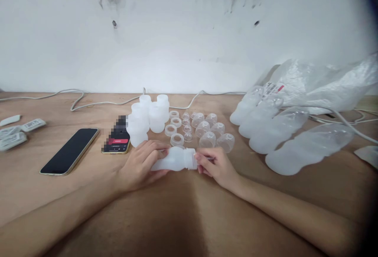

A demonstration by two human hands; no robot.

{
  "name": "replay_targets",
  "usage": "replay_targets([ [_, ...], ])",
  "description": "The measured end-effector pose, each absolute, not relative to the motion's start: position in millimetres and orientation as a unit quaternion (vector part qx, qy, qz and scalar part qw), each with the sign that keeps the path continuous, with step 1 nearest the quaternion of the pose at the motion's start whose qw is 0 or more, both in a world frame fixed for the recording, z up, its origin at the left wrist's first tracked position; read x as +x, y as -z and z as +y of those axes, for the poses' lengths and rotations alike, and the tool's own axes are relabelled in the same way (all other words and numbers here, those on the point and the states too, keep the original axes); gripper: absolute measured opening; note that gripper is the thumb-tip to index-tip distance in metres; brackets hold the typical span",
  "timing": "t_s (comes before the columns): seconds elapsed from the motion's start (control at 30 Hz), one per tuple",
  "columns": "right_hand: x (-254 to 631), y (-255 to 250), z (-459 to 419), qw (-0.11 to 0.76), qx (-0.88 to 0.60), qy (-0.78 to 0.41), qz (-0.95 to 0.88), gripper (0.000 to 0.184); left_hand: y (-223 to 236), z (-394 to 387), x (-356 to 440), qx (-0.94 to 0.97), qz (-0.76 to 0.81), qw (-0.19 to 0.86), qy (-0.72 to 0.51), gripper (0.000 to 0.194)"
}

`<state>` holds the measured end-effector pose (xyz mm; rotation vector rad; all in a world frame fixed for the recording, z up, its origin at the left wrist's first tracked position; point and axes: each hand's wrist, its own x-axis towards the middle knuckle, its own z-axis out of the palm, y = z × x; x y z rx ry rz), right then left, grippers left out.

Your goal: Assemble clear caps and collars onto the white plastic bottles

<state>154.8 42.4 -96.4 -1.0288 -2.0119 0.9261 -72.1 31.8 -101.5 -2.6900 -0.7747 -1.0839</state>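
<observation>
A frosted baby bottle [174,158] lies sideways just above the table, its neck toward the right. My left hand [144,160] is wrapped round the bottle's base end. At the neck, my right hand [214,165] pinches the collar ring [191,158]; whatever else its fingers cover is hidden. Just beyond the bottle stand loose collar rings [176,139], clear nipples [187,128] and clear dome caps [207,140] in rows. Several open frosted bottles [138,125] stand upright behind my left hand.
Capped bottles [283,158] lie in a row at the right, before a clear plastic bag [310,81]. Two phones, a dark one [71,150] and a lit one [118,142], lie at the left near white packets [13,136]. A white cable [103,103] runs along the wall.
</observation>
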Motion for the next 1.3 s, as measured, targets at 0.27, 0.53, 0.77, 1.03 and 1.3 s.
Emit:
replay_targets([
  [0.27, 153.1, 96.7, 40.3, 0.409, -0.383, -0.339, -0.756, 0.021, 101.3, 30.7, -70.8, -0.896, -0.257, 0.064, 0.357, 0.026],
  [0.53, 155.1, 102.3, 40.6, 0.450, -0.337, -0.312, -0.766, 0.015, 102.2, 32.2, -70.2, -0.888, -0.285, 0.043, 0.359, 0.030],
  [0.77, 156.4, 101.5, 41.0, 0.421, -0.347, -0.322, -0.774, 0.026, 101.1, 30.3, -69.6, -0.869, -0.320, 0.008, 0.378, 0.034],
  [1.03, 153.9, 98.2, 42.0, 0.410, -0.396, -0.298, -0.766, 0.026, 102.3, 32.0, -71.4, -0.882, -0.292, 0.030, 0.368, 0.033],
  [1.3, 156.5, 99.9, 42.6, 0.372, -0.362, -0.338, -0.785, 0.049, 104.2, 31.9, -70.1, -0.892, -0.267, 0.045, 0.362, 0.026],
])
